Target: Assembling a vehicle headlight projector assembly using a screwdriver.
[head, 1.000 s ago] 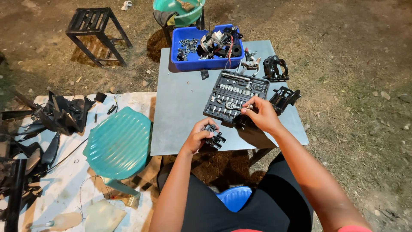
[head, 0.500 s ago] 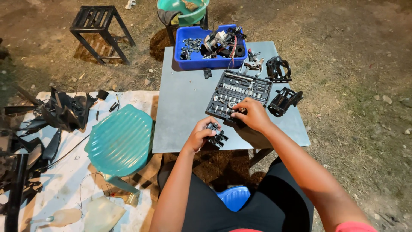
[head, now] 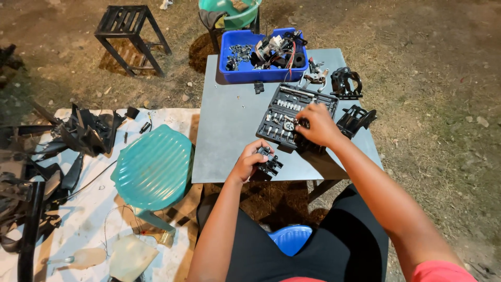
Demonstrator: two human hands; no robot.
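Mid-frame: left hand [head: 249, 163] clamped on small black mechanical part [head: 269, 163] at bench [head: 229, 130] edge. Right hand [head: 316, 125] reaches into open socket set case [head: 292, 112]; its grip state cannot be told.

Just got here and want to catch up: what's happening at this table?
A person sits at a grey table outdoors. The left hand holds a small black mechanical part at the table's near edge. The right hand reaches into an open black socket set case, fingers among the sockets. A blue bin of parts and wires sits at the far edge, with other black parts to the right. A teal plastic chair stands left of the table.
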